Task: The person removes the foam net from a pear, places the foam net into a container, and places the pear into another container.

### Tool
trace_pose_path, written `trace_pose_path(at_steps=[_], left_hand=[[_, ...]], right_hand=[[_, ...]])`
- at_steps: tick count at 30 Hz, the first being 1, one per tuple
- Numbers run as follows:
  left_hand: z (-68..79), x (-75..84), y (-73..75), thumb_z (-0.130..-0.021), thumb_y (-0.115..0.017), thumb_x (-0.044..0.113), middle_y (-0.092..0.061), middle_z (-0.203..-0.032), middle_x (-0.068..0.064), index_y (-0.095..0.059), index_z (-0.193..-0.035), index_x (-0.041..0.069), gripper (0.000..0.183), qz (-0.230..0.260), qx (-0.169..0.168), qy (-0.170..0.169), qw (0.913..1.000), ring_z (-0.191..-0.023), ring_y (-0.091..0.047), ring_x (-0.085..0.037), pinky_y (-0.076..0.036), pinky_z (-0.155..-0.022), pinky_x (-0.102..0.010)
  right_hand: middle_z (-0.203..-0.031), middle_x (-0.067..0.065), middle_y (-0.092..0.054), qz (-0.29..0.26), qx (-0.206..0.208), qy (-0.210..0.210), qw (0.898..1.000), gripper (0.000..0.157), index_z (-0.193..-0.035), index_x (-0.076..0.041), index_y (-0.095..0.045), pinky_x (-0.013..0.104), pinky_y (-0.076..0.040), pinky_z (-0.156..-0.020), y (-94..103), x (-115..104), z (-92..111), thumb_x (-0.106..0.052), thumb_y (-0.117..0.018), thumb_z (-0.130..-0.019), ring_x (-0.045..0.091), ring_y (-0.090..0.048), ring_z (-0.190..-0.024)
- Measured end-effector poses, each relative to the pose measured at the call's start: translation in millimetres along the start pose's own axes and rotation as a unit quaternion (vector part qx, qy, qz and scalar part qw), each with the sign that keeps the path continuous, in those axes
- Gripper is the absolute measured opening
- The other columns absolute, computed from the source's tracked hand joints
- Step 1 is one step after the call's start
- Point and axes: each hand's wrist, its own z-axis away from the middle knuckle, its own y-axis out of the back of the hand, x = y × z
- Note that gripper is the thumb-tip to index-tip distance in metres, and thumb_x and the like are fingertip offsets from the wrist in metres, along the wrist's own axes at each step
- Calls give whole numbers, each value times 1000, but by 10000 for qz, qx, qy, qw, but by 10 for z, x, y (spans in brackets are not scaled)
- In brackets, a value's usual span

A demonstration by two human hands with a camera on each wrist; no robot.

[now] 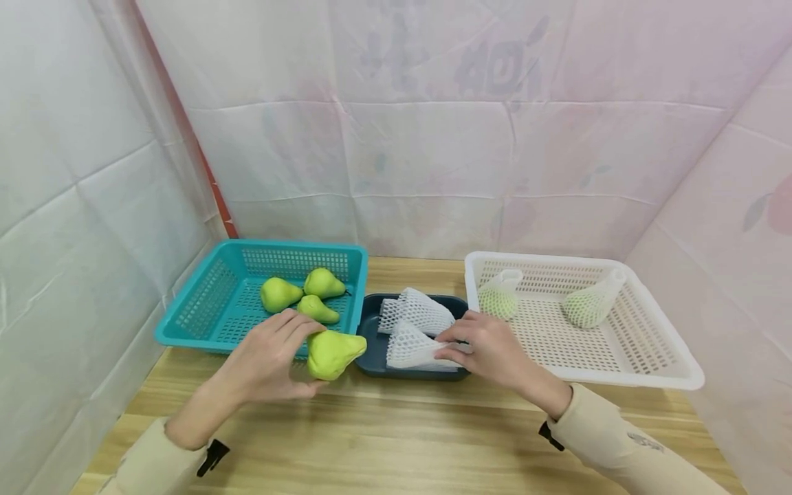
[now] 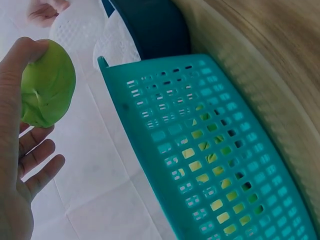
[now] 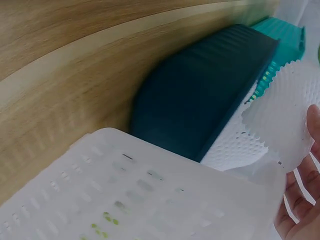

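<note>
My left hand [image 1: 270, 357] holds a green pear [image 1: 333, 354] between thumb and fingers, its stem end pointing right. In the left wrist view the same pear [image 2: 48, 84] shows its round base. My right hand [image 1: 489, 347] pinches the narrow end of a white foam net sleeve [image 1: 413, 346] over the dark blue tray [image 1: 371, 357]. Behind it, more white foam net [image 1: 427, 311] lies in that tray. The right wrist view shows the pinched sleeve [image 3: 285, 112] spread wide at its other end.
At left, a teal basket [image 1: 185, 330] holds three bare pears [image 1: 318, 309]. The white basket [image 1: 665, 344] at right contains two pears in foam nets, one at its left end and another netted pear [image 1: 590, 302] farther right. All stand on a wooden table [image 1: 396, 440] before a cloth wall.
</note>
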Motion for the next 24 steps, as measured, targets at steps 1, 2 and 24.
trace_pose_path(at_steps=[1,2,24], left_hand=[[2,-8,3,-44,-99,53,-72,-102,-3,-68,-110,4,87,-11,9,-3,10000,-92,-66,-20,-61,-78,-34],[4,-16,6,-44,-99,53,-72,-101,-3,-68,-110,4,87,-34,0,7,10000,-91,-66,-20,-61,-77,-33],[114,-267,-20,-43,-101,48,-72,-101,-9,-68,-112,2,90,-109,-125,320,9993,-90,-65,-22,-62,-72,-35]], right_hand=[[-84,-8,-80,47,-13,36,10000,26,-89,-19,-84,17,-49,-59,-14,6,3,-32,-96,-71,7,-64,-72],[-84,-8,-80,94,-39,58,9999,26,-89,-19,-84,18,-49,-59,-28,10,7,-33,-96,-71,7,-64,-72],[-98,-2,-78,960,-327,9,9948,55,-106,-16,-83,36,-61,-77,-64,26,123,-61,-86,-76,18,-69,-87]])
